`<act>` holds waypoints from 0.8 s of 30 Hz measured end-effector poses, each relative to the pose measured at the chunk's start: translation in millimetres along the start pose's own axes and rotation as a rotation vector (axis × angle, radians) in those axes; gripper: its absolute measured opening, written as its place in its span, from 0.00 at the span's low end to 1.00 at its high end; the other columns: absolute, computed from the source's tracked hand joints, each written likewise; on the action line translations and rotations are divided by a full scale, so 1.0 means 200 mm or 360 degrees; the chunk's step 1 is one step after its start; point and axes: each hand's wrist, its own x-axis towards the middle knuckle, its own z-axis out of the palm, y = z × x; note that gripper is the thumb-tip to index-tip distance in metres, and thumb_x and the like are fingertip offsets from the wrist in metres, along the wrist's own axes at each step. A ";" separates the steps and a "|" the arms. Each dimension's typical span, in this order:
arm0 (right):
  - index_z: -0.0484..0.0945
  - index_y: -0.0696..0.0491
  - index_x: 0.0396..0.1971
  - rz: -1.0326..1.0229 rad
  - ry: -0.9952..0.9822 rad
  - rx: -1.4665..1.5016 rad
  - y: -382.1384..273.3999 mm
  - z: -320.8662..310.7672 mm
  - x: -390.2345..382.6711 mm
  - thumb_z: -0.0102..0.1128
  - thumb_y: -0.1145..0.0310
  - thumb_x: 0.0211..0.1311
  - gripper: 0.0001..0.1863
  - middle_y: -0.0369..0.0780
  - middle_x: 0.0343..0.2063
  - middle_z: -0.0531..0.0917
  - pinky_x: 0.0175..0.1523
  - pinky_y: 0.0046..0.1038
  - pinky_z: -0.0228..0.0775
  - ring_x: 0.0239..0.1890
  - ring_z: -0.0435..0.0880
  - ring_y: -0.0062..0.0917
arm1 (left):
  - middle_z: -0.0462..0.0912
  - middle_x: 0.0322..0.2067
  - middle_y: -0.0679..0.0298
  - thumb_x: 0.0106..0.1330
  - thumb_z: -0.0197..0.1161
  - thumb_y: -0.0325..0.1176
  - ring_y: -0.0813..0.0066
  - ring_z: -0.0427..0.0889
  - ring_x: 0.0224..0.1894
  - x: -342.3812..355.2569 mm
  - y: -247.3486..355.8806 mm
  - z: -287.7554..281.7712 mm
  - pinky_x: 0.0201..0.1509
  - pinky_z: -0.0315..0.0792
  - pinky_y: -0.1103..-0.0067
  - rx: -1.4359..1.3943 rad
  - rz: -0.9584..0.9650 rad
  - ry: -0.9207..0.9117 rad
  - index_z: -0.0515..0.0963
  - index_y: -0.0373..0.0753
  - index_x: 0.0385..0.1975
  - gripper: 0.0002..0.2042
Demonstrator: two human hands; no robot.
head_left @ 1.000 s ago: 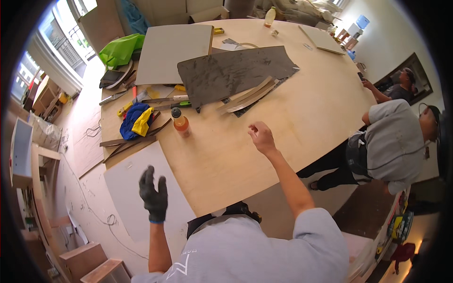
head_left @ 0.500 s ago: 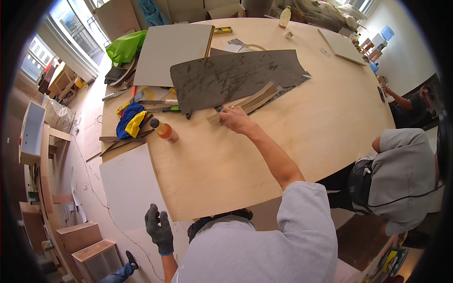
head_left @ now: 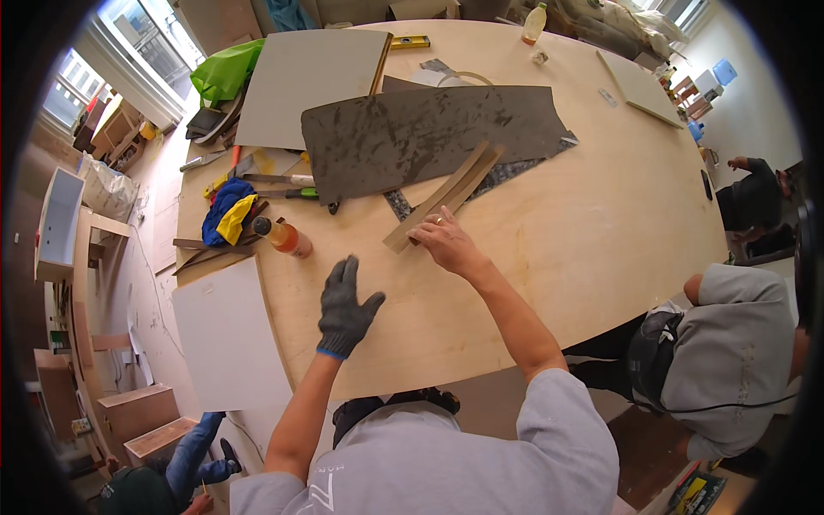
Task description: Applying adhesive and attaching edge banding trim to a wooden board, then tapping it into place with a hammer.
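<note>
My right hand [head_left: 448, 243], bare and with a ring, is closed on the near end of long, thin brown edging strips [head_left: 473, 163]. The strips slant away from it, their far ends over a dark grey scuffed sheet [head_left: 429, 133]. Beneath that sheet a speckled dark piece [head_left: 511, 176] shows. My left hand [head_left: 348, 307], in a dark grey work glove, hovers over the near part of the table with its fingers stretched out and nothing in it. Beyond it to the left stands a bottle of orange liquid [head_left: 289, 239] with a dark cap.
On the wooden tabletop [head_left: 515, 318], a blue and yellow cloth [head_left: 229, 213], hand tools and a pale board [head_left: 313, 86] lie left. A white panel [head_left: 227, 339] is at the near left. One person [head_left: 721, 343] stands close right; another [head_left: 193, 468] is low at left.
My left hand has come up and forward from beside the white panel to over the table. My right hand has drawn the strips a little nearer and turned them steeper.
</note>
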 end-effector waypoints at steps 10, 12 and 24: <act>0.78 0.48 0.43 0.0039 -0.0003 -0.0012 -0.07 -0.06 -0.14 0.51 0.78 0.57 0.15 0.34 0.41 0.81 0.69 0.53 0.48 0.54 0.73 0.31 | 0.66 0.59 0.41 0.58 0.65 0.46 0.49 0.66 0.61 0.60 -0.23 0.18 0.63 0.63 0.67 -0.1336 -0.0916 0.0275 0.65 0.28 0.58 0.34; 0.79 0.48 0.43 0.0036 -0.0014 0.0012 -0.04 -0.04 -0.16 0.51 0.77 0.57 0.15 0.34 0.42 0.81 0.68 0.55 0.48 0.53 0.73 0.31 | 0.67 0.58 0.40 0.59 0.65 0.45 0.48 0.67 0.60 0.66 -0.31 0.18 0.62 0.64 0.66 -0.0712 -0.0717 0.0536 0.64 0.26 0.58 0.34; 0.80 0.46 0.41 0.0023 0.0055 -0.0098 -0.04 -0.05 -0.26 0.55 0.73 0.58 0.12 0.32 0.41 0.81 0.66 0.57 0.50 0.52 0.75 0.29 | 0.83 0.36 0.56 0.53 0.69 0.38 0.66 0.81 0.35 1.23 -0.41 -0.01 0.41 0.74 0.74 -0.0974 -0.0770 0.0428 0.77 0.30 0.42 0.21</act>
